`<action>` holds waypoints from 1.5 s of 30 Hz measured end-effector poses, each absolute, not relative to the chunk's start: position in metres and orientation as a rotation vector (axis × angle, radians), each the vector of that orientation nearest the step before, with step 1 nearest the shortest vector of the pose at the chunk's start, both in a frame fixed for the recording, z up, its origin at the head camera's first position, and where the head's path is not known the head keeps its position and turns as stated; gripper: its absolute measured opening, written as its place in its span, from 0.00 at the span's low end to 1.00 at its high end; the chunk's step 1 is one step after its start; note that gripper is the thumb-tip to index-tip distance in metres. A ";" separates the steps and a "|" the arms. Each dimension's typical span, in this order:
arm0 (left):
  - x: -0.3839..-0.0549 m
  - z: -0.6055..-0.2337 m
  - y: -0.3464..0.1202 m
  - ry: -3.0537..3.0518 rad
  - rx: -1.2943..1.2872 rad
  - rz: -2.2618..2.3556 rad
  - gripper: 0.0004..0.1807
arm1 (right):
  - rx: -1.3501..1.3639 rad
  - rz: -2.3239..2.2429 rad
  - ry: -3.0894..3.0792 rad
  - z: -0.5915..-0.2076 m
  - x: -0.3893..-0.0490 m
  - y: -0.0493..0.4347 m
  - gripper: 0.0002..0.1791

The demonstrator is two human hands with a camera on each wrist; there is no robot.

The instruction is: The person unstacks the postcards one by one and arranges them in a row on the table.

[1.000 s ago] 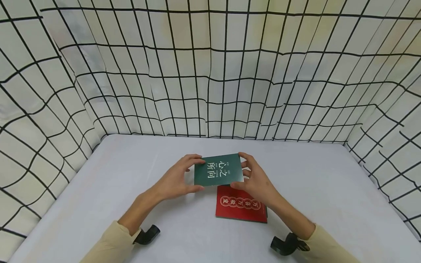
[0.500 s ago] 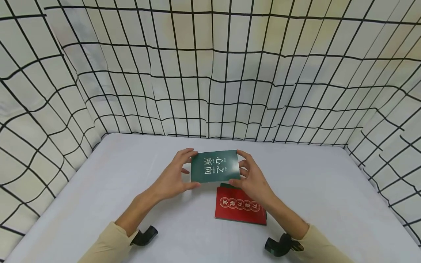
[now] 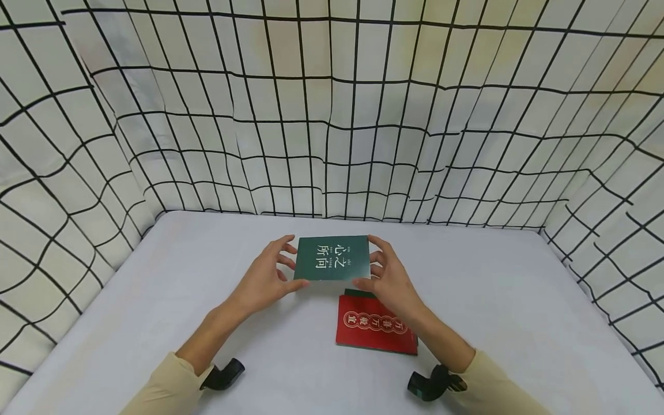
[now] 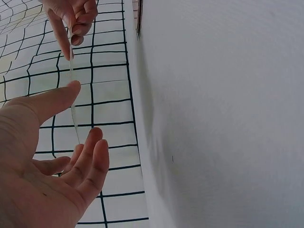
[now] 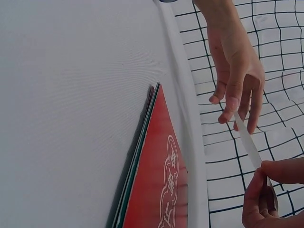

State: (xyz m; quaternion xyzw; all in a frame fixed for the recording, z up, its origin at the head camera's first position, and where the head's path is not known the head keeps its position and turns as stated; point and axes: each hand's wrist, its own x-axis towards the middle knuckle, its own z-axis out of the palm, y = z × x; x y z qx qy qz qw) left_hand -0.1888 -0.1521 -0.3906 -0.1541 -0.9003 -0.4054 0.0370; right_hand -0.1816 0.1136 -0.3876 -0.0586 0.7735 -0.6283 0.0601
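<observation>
Above the table, a green paper envelope (image 3: 332, 258) with white Chinese characters is held with its face toward the head camera. My right hand (image 3: 391, 282) pinches its right end, thumb at the lower corner and index finger at the upper one. At the other end, my left hand (image 3: 264, 278) has its fingers spread and relaxed, the thumb tip right at the lower left corner. The left wrist view shows the envelope edge-on between the left thumb (image 4: 57, 100) and fingers (image 4: 90, 156). Below lies a red envelope (image 3: 376, 325) on top of green ones, partly hidden by my right hand.
A white cloth covers the table (image 3: 181, 276). Behind it and along both sides rises a white wall with a black grid (image 3: 342, 138). Black wrist cameras (image 3: 223, 374) sit at both sleeve cuffs.
Both hands and the green envelope have shifted slightly left and away. The left fingers, earlier over the envelope's upper left corner, have come off it and spread. The red envelope stays put.
</observation>
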 end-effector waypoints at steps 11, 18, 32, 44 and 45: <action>-0.189 -0.389 -0.164 -2.813 -0.390 -1.234 0.49 | -0.188 -1.927 2.291 -0.388 -0.187 0.100 0.52; -0.187 -0.392 -0.170 -2.816 -0.346 -1.199 0.47 | -0.200 -1.960 2.240 -0.394 -0.188 0.096 0.51; -0.183 -0.391 -0.184 -2.783 -0.294 -1.175 0.43 | -0.256 -1.933 2.270 -0.391 -0.191 0.083 0.45; -0.181 -0.388 -0.195 -2.779 -0.229 -1.178 0.42 | -0.282 -1.898 2.316 -0.391 -0.196 0.069 0.40; -0.181 -0.388 -0.195 -2.779 -0.222 -1.181 0.42 | -0.289 -1.891 2.325 -0.391 -0.196 0.069 0.40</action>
